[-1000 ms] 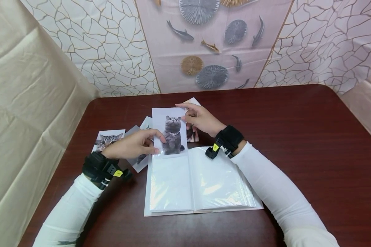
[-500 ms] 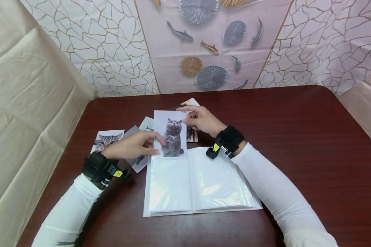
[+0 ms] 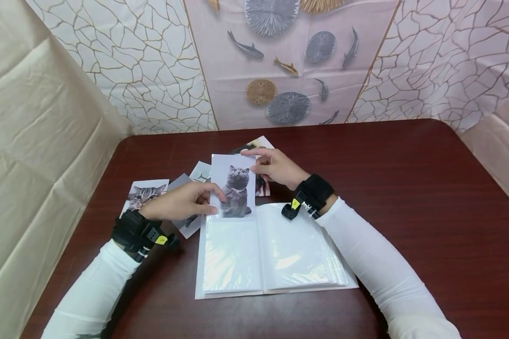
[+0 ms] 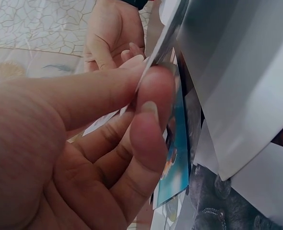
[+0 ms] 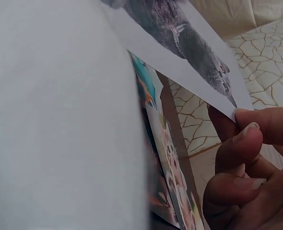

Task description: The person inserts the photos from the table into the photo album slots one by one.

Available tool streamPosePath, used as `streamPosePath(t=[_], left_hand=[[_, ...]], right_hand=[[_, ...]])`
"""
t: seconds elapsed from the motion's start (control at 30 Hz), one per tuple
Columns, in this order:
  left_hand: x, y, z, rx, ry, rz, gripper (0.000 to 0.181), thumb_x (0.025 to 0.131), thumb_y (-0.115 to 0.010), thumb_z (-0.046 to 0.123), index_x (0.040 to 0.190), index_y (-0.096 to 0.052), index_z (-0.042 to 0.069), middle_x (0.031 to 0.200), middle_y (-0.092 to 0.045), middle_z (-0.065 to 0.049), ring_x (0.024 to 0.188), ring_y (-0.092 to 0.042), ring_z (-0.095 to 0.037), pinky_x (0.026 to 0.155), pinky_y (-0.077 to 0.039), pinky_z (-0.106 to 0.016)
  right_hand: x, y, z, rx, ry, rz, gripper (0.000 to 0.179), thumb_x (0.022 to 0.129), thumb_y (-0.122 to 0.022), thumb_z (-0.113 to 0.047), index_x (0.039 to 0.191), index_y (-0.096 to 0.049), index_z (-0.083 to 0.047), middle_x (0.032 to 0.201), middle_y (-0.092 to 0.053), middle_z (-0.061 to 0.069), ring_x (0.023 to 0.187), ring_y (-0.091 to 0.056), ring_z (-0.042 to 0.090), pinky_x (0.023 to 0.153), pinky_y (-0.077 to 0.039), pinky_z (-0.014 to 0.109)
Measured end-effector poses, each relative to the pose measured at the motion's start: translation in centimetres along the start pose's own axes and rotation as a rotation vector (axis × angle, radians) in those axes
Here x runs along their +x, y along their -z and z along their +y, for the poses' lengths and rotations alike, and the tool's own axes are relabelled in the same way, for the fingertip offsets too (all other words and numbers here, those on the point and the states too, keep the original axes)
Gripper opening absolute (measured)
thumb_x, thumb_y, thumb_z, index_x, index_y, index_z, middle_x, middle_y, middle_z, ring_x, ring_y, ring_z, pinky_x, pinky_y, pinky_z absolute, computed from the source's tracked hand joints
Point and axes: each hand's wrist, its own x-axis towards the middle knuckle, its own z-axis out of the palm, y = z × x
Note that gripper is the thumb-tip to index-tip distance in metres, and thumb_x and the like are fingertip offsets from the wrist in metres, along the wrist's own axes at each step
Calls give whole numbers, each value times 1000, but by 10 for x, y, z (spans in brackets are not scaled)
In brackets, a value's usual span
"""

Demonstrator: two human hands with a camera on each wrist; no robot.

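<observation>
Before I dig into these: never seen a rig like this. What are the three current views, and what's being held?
There's no robot: a person works bare-handed. The head view comes from a camera worn on the head, looking forward and down. The others come from the black left wrist camera and right wrist camera, each looking at its own hand's work.

On the dark red table lies an open album with clear pockets. Loose photos lie to its left and beyond it, including a tabby cat photo.

The grey cat photo is held: the left hand at its left edge, the right hand near its upper right corner. Whether its bottom is inside a pocket, I can't tell.
</observation>
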Motion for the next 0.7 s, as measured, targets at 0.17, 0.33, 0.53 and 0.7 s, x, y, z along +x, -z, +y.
streamPosePath(t=[0.17, 0.33, 0.53, 0.7], left_hand=[[0, -1, -1, 8, 2, -3, 26, 96, -71, 17, 122, -66, 20, 70, -46, 1, 58, -39, -13, 53, -37, -26], [0, -1, -1, 6, 8, -7, 26, 96, -70, 17, 121, -66, 20, 68, -44, 2, 57, -38, -12, 53, -36, -25], [0, -1, -1, 1, 1, -13, 25, 97, -70, 17, 121, -66, 20, 69, -43, 2, 58, -37, -11, 54, -36, -25], [0, -1, -1, 2, -3, -14, 25, 96, -70, 18, 121, -66, 21, 67, -42, 2, 57, -37, -11, 53, -36, -25]], right_hand=[[-1, 0, -1, -8, -6, -18, 45, 102, -56, -3, 146, -54, -13, 76, -52, 4, 57, -43, 16, 55, -36, 28], [-1, 0, -1, -15, -27, -20, 45, 102, -57, -3, 145, -55, -13, 74, -52, 1, 57, -44, 18, 54, -35, 27], [-1, 1, -2, -13, -44, -15, 45, 101, -59, -3, 144, -56, -15, 75, -53, 4, 57, -44, 21, 55, -37, 29], [-2, 2, -3, -21, -36, -28, 46, 101, -59, -2, 145, -56, -14, 75, -53, 4, 57, -47, 24, 56, -39, 30]])
